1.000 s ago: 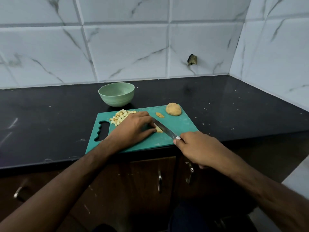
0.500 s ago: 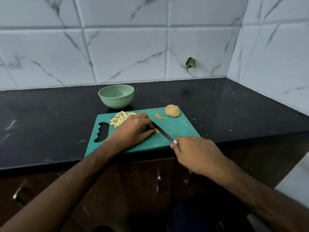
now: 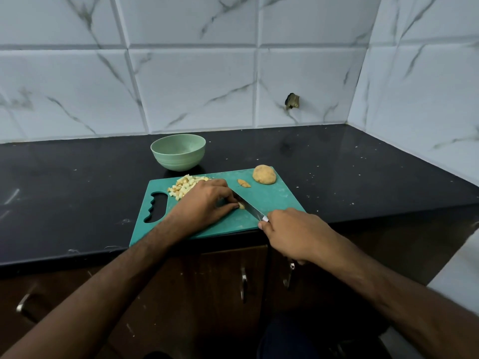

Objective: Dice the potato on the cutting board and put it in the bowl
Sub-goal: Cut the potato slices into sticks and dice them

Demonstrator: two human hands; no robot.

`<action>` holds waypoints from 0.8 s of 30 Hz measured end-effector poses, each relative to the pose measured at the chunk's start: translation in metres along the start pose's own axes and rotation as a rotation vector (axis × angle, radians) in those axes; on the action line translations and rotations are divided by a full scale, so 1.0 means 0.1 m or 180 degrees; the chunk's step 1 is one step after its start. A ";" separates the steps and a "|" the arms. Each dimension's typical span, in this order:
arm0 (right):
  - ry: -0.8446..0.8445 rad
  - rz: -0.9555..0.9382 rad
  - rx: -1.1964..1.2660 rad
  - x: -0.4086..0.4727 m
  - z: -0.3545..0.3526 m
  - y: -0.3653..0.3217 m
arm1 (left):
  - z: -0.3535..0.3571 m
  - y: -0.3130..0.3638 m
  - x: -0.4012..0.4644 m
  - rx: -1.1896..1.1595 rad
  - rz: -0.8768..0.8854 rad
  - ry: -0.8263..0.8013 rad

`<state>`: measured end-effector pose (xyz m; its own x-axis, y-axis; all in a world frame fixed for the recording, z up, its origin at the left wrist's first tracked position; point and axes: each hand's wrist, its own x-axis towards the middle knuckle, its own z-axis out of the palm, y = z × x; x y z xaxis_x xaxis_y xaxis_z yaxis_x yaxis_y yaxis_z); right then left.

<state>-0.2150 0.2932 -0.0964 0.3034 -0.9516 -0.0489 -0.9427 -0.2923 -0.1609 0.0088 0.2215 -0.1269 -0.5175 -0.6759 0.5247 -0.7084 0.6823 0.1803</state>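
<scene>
A teal cutting board (image 3: 272, 200) lies at the counter's front edge. My left hand (image 3: 204, 203) pinches a small potato piece (image 3: 241, 206) on it, fingers curled. My right hand (image 3: 293, 234) grips the handle of a knife (image 3: 248, 207), whose blade runs up-left against that piece. A pile of diced potato (image 3: 185, 187) sits at the board's far left, partly hidden by my left hand. A potato half (image 3: 264, 174) rests cut side down on the far right corner, with a small potato scrap (image 3: 243, 183) beside it. The pale green bowl (image 3: 178, 151) stands just behind the board.
The black counter (image 3: 363, 172) runs into a corner of white marble tiles, with a wall on the right. A small fitting (image 3: 292, 101) sticks out of the back wall. Dark cabinet doors with metal handles (image 3: 243, 283) hang below the counter edge.
The piece under my left hand has become shorter as the knife cuts through it. My right hand with the knife has drawn slightly toward me. The view has tilted down a little.
</scene>
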 end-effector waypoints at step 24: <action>-0.0178 0.0077 0.0120 -0.11 -0.31 0.21 | 0.00 -0.06 -0.06 0.0023 -0.0369 0.0159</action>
<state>-0.2425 0.2944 -0.0688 0.2889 -0.9512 -0.1079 -0.9443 -0.2646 -0.1959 0.0166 0.2218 -0.1310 -0.4076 -0.7354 0.5414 -0.7657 0.5983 0.2362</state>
